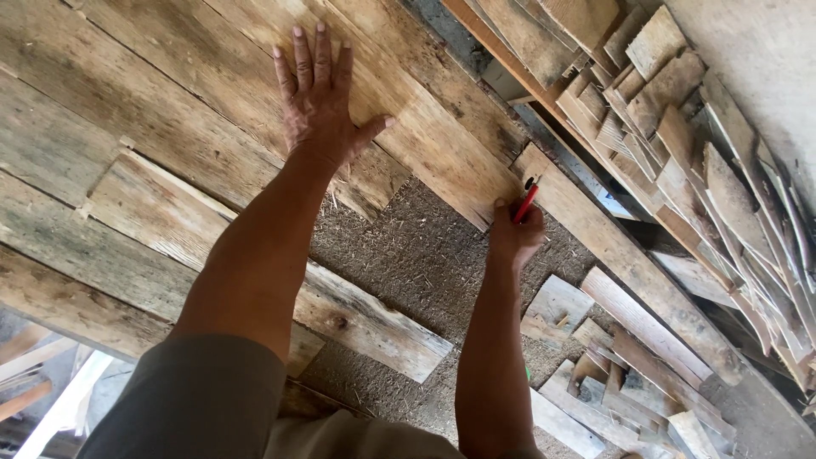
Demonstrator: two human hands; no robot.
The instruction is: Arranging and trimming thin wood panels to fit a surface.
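My left hand point(319, 98) lies flat, fingers spread, on a long weathered wooden board point(425, 127) that runs diagonally across the surface. My right hand point(515, 231) is closed on a red pencil point(526, 202), whose tip sits at the lower end of that board, near its cut edge. Both forearms reach out from the bottom of the view. Rough brown fibre matting point(408, 255) shows between the boards under my right wrist.
More old planks point(127, 212) cover the left side. A long narrow board point(629, 263) runs down the right. Several offcuts point(612, 374) lie at lower right, and a stack of wood scraps point(671, 110) fills the upper right.
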